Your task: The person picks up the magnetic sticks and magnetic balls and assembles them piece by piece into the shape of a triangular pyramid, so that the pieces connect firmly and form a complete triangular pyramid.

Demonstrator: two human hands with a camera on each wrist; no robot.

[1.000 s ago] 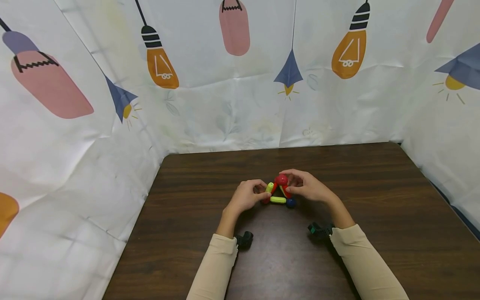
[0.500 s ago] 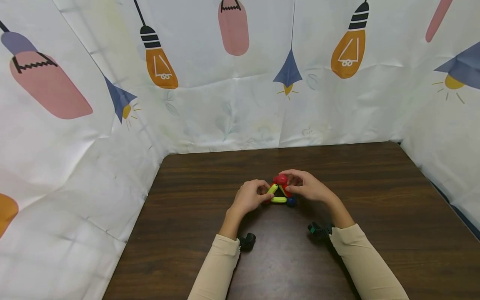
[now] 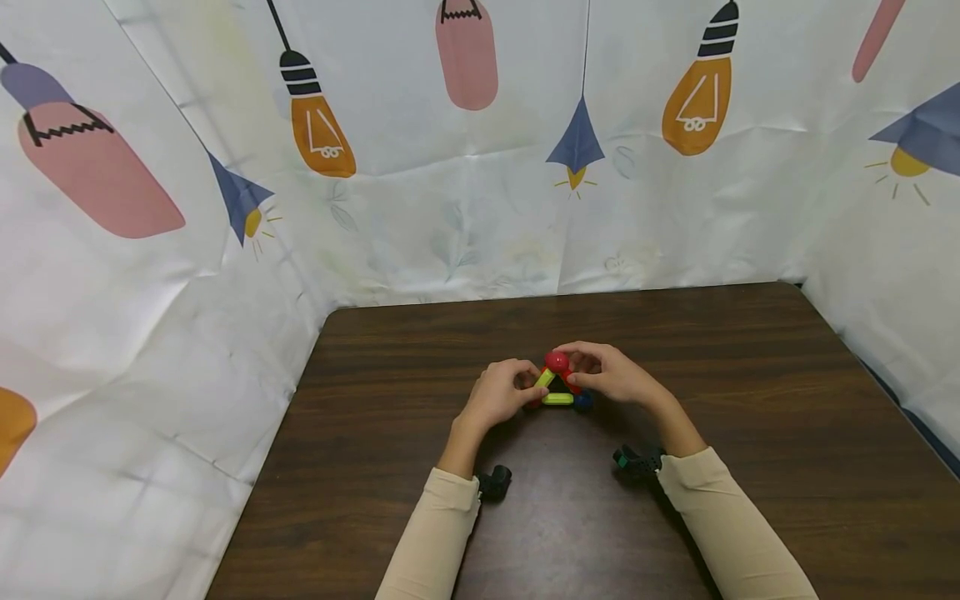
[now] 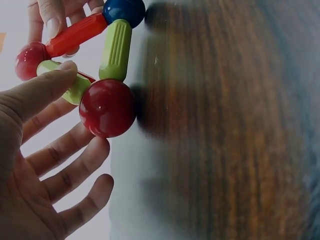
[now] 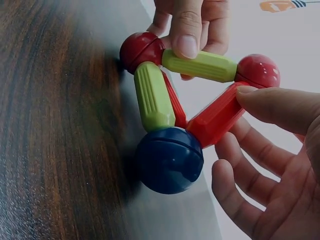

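A triangle of toy construction sticks and balls stands on the table between both hands. My left hand [image 3: 501, 393] pinches the leaning green stick [image 5: 200, 66], which runs from a red ball [image 4: 108, 108] at the base up to the top red ball [image 5: 257, 70]. With thumb and fingers my right hand [image 3: 613, 373] pinches the leaning red stick [image 5: 217, 115], between the top ball and a blue ball [image 5: 170, 160]. Along the base, a second green stick [image 5: 153, 95] links the red and blue balls. Another red stick [image 5: 172, 100] shows partly hidden behind.
The dark wood-grain table [image 3: 420, 333] has its far edge against a white printed curtain [image 3: 465, 225]. A black wrist band [image 3: 495, 483] sits on the left wrist, another band [image 3: 637, 460] on the right.
The green stick in my left hand has tipped right, and its upper end now meets the top red ball. That ball, with my right fingers, has shifted slightly left.
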